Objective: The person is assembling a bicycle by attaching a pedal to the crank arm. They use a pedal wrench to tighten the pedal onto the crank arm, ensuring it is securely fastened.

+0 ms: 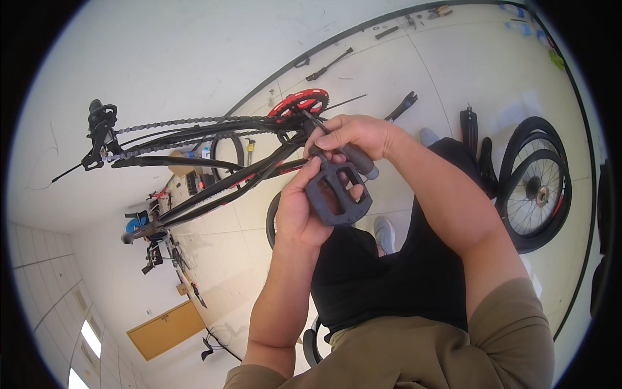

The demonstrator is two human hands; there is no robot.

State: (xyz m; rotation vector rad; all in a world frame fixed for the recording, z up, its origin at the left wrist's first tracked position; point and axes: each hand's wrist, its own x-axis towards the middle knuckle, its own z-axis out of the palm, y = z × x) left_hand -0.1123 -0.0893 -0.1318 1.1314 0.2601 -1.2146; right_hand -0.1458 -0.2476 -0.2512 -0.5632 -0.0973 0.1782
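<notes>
My left hand (301, 201) is closed on a black bicycle pedal (355, 211) with an open cage body, tilted up in front of me. Just above it, my right hand (355, 135) grips a tool with a thick dark grey handle (359, 162). A dark bar runs from this hand toward the red chainring (304, 104); I cannot tell whether it is the tool's shaft or the crank arm. My fingertips meet at the pedal's upper end and hide its axle. The black bicycle frame (227, 188) stretches left from there, with its chain (194, 121) and rear derailleur (100, 133).
To the right lie bicycle wheels (562, 194) and a black mudguard (468, 126). Tools, among them a hammer (387, 32), rest on the floor along the far wall. Other bike parts (155, 243) and a cardboard box (178, 170) are at the left. My shoe (384, 235) is below my hands.
</notes>
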